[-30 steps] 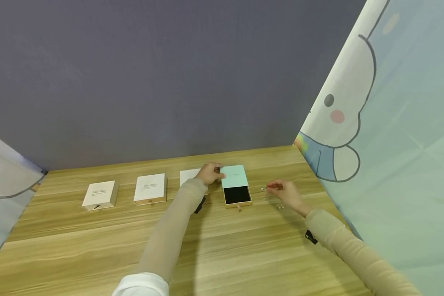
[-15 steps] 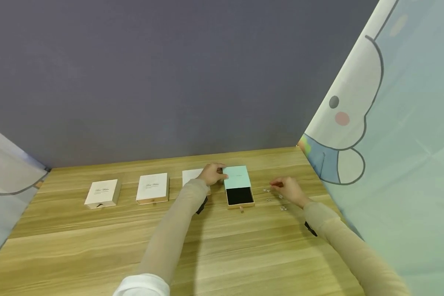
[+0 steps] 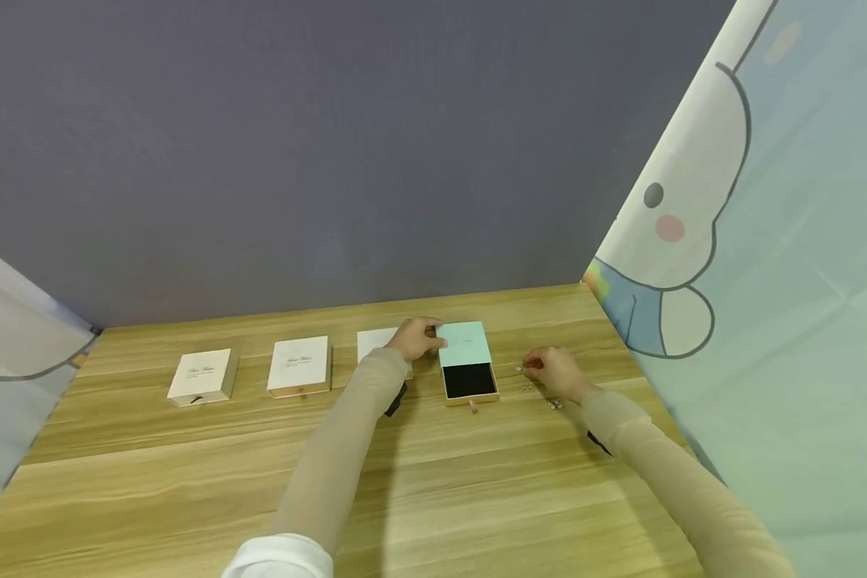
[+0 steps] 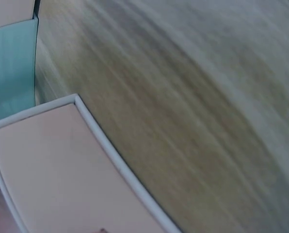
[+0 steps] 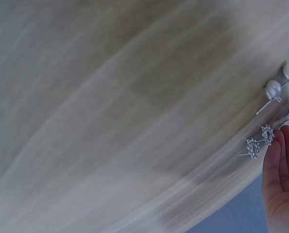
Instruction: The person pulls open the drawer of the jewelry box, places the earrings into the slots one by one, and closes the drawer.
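With thumb and fingers, my left hand (image 3: 413,339) grips the left edge of a mint-green drawer-style jewelry box (image 3: 466,343). Its drawer (image 3: 470,380), lined in black, is pulled out toward me. To the right, the fingertips of my right hand (image 3: 558,374) are bunched together at a small earring (image 3: 518,368), pinching at it. In the right wrist view, sparkling earrings (image 5: 267,134) lie right by those fingers, with a pair of pearl earrings (image 5: 273,90) above. The thumb is outside that view. Another pair of earrings (image 3: 555,404) lies below the right hand.
A white box (image 3: 377,340) stands partly hidden under my left forearm. Farther left are two more boxes, a white box (image 3: 299,365) and a cream box (image 3: 204,376). The wooden table (image 3: 433,490) meets a grey wall (image 3: 347,160) behind and a printed curtain (image 3: 780,337) at right.
My right hand drew slightly back from the earrings, then came down left onto them again. The left hand keeps its hold on the mint-green box. The head view shifted a little.
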